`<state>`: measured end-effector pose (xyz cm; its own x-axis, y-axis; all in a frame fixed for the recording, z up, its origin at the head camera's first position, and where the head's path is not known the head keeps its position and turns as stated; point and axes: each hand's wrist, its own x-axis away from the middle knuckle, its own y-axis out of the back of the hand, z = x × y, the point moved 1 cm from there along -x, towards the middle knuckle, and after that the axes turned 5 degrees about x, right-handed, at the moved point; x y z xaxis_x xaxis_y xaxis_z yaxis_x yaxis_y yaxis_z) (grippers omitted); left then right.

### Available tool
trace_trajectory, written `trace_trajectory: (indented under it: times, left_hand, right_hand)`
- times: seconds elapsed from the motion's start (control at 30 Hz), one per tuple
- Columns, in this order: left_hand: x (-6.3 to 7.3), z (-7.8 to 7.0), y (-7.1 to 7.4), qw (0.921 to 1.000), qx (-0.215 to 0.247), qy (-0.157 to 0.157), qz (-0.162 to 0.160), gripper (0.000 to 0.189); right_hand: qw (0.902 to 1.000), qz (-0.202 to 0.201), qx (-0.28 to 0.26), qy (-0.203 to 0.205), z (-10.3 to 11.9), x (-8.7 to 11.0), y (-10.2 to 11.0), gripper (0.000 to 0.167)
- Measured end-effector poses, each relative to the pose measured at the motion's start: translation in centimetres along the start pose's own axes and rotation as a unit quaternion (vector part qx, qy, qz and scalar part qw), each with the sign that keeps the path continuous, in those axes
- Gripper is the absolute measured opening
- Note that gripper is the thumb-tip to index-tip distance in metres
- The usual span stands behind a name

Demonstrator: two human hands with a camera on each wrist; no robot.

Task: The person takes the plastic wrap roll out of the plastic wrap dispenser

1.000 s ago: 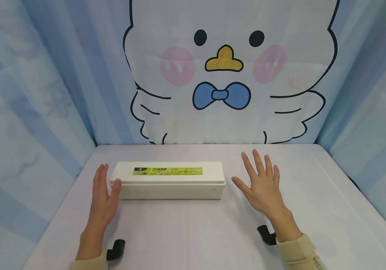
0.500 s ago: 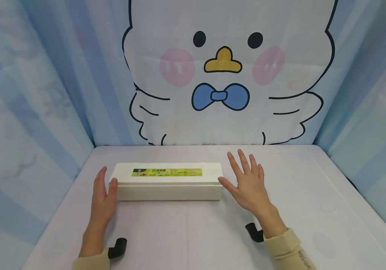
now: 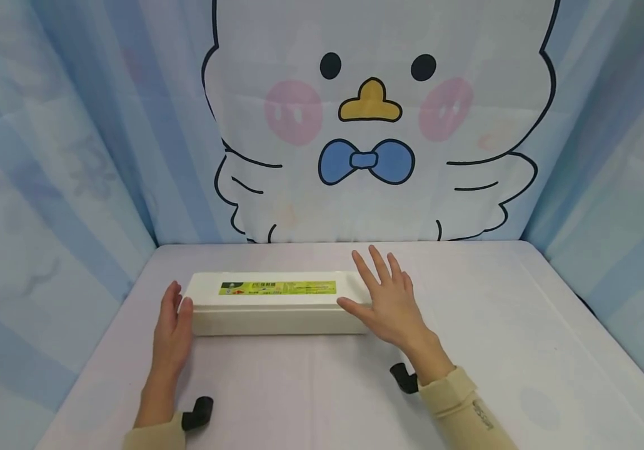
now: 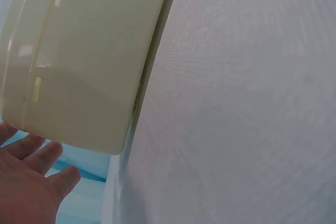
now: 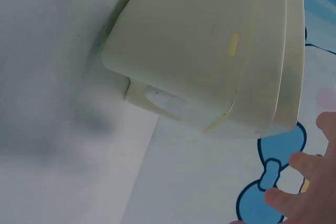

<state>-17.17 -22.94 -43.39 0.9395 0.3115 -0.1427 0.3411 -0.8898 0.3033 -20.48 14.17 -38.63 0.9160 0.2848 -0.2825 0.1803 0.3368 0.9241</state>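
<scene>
Two beige sleeves [image 3: 465, 409] reach in from the bottom of the frame, a black curved piece [image 3: 198, 414] at each. Beyond, two bare hands: left of centre, the left hand [image 3: 172, 337], fingers uncurled, thumb apart; right of centre, the right hand [image 3: 389, 307], fingers spread wide, pinching nothing. They stand near opposite ends of one long white box [image 3: 277, 322] on one pale table [image 3: 299, 387], likely because of its length; I can't tell whether either touches. One yellow-green label [image 3: 278, 288] marks its lid. One cartoon backdrop [image 3: 378, 37] fills the top.
</scene>
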Motion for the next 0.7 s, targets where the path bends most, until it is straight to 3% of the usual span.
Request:
trace_trajectory:
  times: [0.37,0.7]
  left_hand:
    - [0.1,0.2,0.1,0.9999,0.002,0.008,-0.009,0.064]
    - [0.0,0.4,0.1,0.9995,0.016,0.028,0.005,0.066]
  right_hand:
    - [0.9992,0.020,0.019,0.027,1.5,-0.9,-0.6,0.091]
    - [0.9963,0.035,0.048,0.062,2.1,-1.7,-1.0,0.092]
